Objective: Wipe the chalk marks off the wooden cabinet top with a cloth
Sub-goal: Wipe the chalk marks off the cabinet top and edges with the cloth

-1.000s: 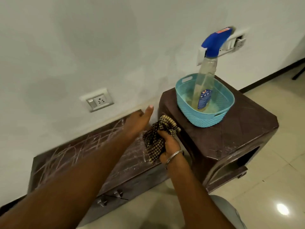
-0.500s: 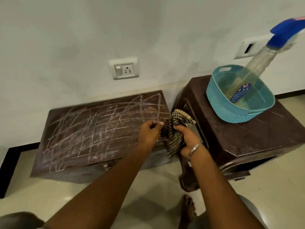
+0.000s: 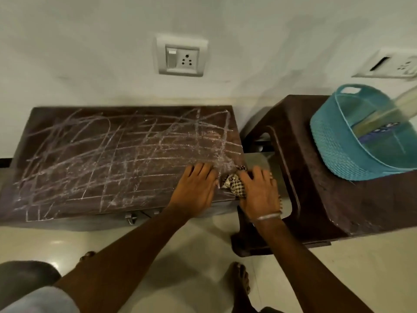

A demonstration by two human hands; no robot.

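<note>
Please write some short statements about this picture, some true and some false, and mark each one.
1. The right hand lies on the cloth at the right front corner of the cabinet top. True.
2. The chalk marks are mostly wiped off. False: they cover nearly the whole top.
3. The teal basket stands on the cabinet. False: it stands on the brown stool beside it.
4. The left hand rests flat on the cabinet top, next to the cloth. True.
5. The spray bottle lies on the floor. False: it leans inside the basket.
</note>
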